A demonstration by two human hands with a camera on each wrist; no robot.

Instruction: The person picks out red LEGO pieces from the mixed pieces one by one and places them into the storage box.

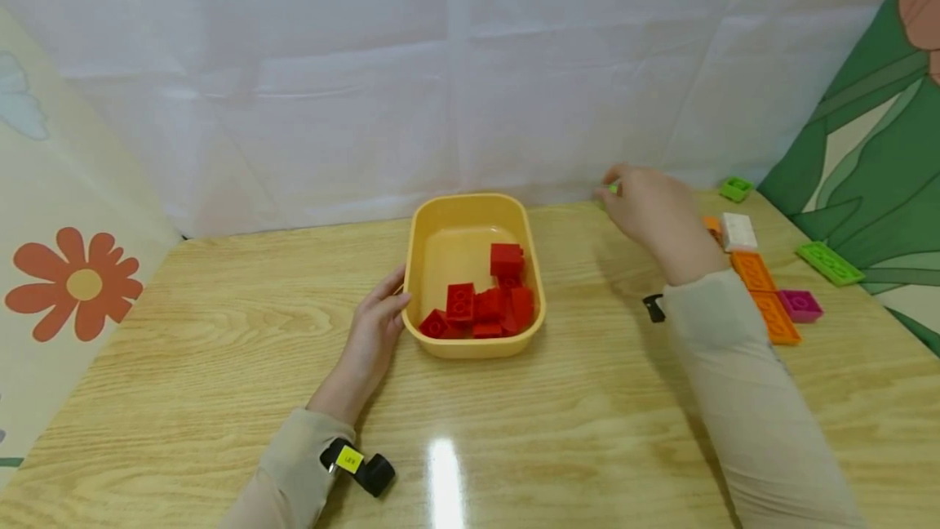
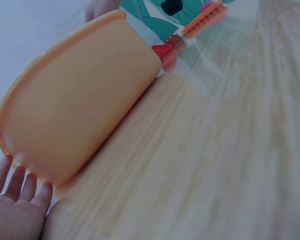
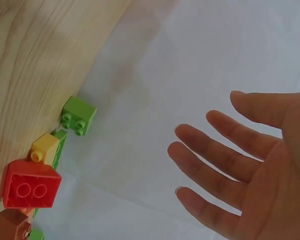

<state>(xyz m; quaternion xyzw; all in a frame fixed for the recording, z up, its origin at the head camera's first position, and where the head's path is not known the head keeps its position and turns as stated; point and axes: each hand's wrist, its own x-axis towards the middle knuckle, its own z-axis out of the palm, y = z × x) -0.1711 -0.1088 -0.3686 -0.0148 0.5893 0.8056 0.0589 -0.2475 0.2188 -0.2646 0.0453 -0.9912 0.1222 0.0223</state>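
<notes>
A yellow plastic bin [image 1: 470, 345] stands on the wooden table, with several red toy bricks [image 1: 488, 304] heaped in its near and right parts. My left hand [image 1: 373, 333] rests against the bin's left wall from outside; in the left wrist view its fingers [image 2: 27, 187] are nearly straight, with fingertips at the wall. At the table's back edge, my right hand [image 1: 649, 215] reaches near a green brick [image 3: 79, 116]. The right wrist view shows its fingers spread and nothing held. A yellow brick [image 3: 45, 148], a red brick [image 3: 32, 185] and a brown brick [image 3: 12, 225] lie nearby.
Right of the right arm lie orange plates [image 1: 774, 317], a white brick [image 1: 738, 232], a pink brick [image 1: 800, 305], a green plate [image 1: 830, 262] and another small green brick [image 1: 737, 188]. A white cloth [image 1: 330, 104] hangs along the table's back edge, with flower-printed panels [image 1: 77, 284] at the sides.
</notes>
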